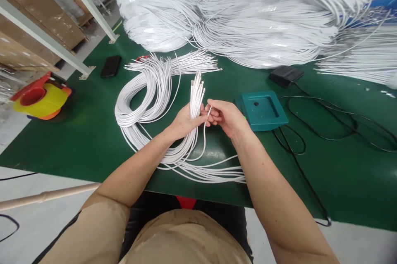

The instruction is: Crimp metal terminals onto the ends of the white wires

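Observation:
My left hand (185, 122) is closed round a bundle of white cables (196, 101), whose metal-tipped ends stick up above the fist. Beside it, my right hand (225, 116) pinches the tip of one single white cable (204, 134) between thumb and fingers. That cable hangs down in a curve and joins the others on the table. A looped coil of white cables (130, 103) lies to the left of my hands, its loose ends spread out behind. More cable lengths run along the table under my right forearm, which hides part of them.
Large piles of white cables (263, 24) cover the back of the green table (325, 173). To the right are a teal device (263, 125), a black box (285, 76) and black cords (322, 134). A black phone-like object (111, 66) and a yellow tape roll (43, 101) lie left.

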{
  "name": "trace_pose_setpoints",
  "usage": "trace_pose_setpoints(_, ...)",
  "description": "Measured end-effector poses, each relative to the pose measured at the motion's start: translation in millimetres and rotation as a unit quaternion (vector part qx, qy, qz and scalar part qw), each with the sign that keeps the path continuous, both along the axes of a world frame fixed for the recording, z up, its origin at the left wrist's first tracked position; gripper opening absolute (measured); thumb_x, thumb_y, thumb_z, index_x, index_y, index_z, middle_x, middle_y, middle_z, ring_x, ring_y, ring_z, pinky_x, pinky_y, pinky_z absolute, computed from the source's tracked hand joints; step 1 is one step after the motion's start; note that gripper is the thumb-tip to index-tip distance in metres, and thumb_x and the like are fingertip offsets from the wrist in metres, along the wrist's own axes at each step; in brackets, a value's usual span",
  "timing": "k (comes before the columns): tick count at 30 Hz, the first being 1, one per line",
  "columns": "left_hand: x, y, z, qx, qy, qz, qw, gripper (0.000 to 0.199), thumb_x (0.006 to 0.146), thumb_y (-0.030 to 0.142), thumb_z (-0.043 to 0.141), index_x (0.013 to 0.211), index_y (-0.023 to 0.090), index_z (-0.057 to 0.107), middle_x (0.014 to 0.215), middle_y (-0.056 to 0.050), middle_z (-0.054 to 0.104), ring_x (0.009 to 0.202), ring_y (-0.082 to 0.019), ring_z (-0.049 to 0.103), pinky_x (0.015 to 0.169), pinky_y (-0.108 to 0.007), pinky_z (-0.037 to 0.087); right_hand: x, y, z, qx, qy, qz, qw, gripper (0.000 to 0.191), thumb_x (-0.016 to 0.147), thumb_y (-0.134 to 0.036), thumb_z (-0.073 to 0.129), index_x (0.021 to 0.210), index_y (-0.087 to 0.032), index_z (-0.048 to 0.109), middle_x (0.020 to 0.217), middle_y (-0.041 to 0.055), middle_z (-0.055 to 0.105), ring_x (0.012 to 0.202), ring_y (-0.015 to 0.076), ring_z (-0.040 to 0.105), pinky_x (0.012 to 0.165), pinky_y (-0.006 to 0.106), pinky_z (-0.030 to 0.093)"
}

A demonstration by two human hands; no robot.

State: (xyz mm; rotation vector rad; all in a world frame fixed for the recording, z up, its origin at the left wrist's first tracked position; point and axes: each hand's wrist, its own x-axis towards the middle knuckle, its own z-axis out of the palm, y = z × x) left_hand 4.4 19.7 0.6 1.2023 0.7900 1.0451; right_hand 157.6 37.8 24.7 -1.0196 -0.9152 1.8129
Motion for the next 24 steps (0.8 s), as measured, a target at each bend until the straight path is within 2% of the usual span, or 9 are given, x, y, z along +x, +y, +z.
trace_pose_setpoints(3,0,0,-1.0,-0.001,0.02,0.009,1.0,0.039,0.074,0.035,0.079,0.091,0.015,0.05,0.078,-0.003,0.069,0.069,-0.014,0.067,0.067,-0.027,0.05,3,1,-1.0,-0.01,0.008,0.022,1.0,0.031,0.066,-0.041,0.078,0.062,-0.016,0.062,0.045,-0.0081,0.035,0.043,0.0076,0.04,0.045,0.023,0.032)
trace_pose_setpoints(7,-4,0,-2.2,-0.012,0.05,0.061,0.997,0.043,0.07,0.034,0.082,0.094,0.015,0.051,0.08,0.0,0.064,0.068,-0.011,0.064,0.063,-0.024,0.049,5,1,0.2,-0.051,0.053,0.051,0.996,0.032,0.064,-0.043,0.083,0.069,-0.015,0.067,0.05,-0.0084,0.039,0.047,0.0062,0.038,0.055,0.024,0.041)
trace_pose_setpoints(9,-6,0,-2.2,-0.013,0.052,0.081,0.995,0.044,0.069,0.034,0.082,0.094,0.015,0.052,0.081,0.001,0.062,0.068,-0.01,0.063,0.064,-0.024,0.05,5,1,1.1,-0.057,0.07,0.052,0.995,0.034,0.062,-0.041,0.085,0.074,-0.014,0.069,0.052,-0.0086,0.042,0.048,0.0054,0.036,0.058,0.025,0.044)
trace_pose_setpoints(12,-7,0,-1.9,-0.012,0.044,0.075,0.996,0.042,0.072,0.033,0.08,0.095,0.014,0.052,0.083,-0.001,0.065,0.07,-0.011,0.065,0.065,-0.024,0.05,4,-1,2.2,-0.041,0.071,0.035,0.996,0.036,0.06,-0.04,0.087,0.078,-0.013,0.071,0.055,-0.0069,0.047,0.051,0.0062,0.041,0.061,0.026,0.047)
trace_pose_setpoints(16,-8,2,-2.1,0.004,0.012,0.047,0.999,0.039,0.077,0.031,0.077,0.102,0.015,0.053,0.084,-0.003,0.068,0.073,-0.012,0.067,0.066,-0.024,0.051,2,-4,5.2,0.012,0.011,-0.015,1.0,0.039,0.061,-0.047,0.085,0.077,-0.013,0.073,0.062,-0.0014,0.058,0.056,0.0086,0.051,0.06,0.025,0.047)
trace_pose_setpoints(20,-10,3,-2.6,0.0,-0.005,0.044,0.999,0.056,0.076,0.03,0.077,0.125,0.018,0.051,0.085,-0.001,0.067,0.073,-0.012,0.066,0.066,-0.023,0.05,1,-6,7.2,0.06,-0.059,-0.043,0.996,0.028,0.064,-0.036,0.083,0.08,-0.015,0.075,0.069,0.0017,0.067,0.062,0.0113,0.058,0.069,0.029,0.051)
trace_pose_setpoints(22,-11,3,-2.9,-0.015,-0.007,0.04,0.999,0.064,0.075,0.031,0.078,0.132,0.02,0.05,0.086,0.0,0.066,0.073,-0.011,0.066,0.065,-0.022,0.049,0,-6,5.8,0.099,-0.115,-0.058,0.987,0.02,0.069,-0.033,0.078,0.08,-0.016,0.074,0.07,0.0017,0.069,0.063,0.0125,0.059,0.07,0.03,0.051)
trace_pose_setpoints(24,-12,3,-3.2,-0.034,-0.011,0.026,0.999,0.065,0.075,0.031,0.079,0.133,0.021,0.052,0.086,0.0,0.065,0.071,-0.01,0.065,0.065,-0.023,0.049,-1,-6,3.2,0.161,-0.206,-0.07,0.963,0.013,0.077,-0.03,0.07,0.075,-0.017,0.071,0.068,0.0009,0.068,0.064,0.0135,0.059,0.069,0.03,0.049)
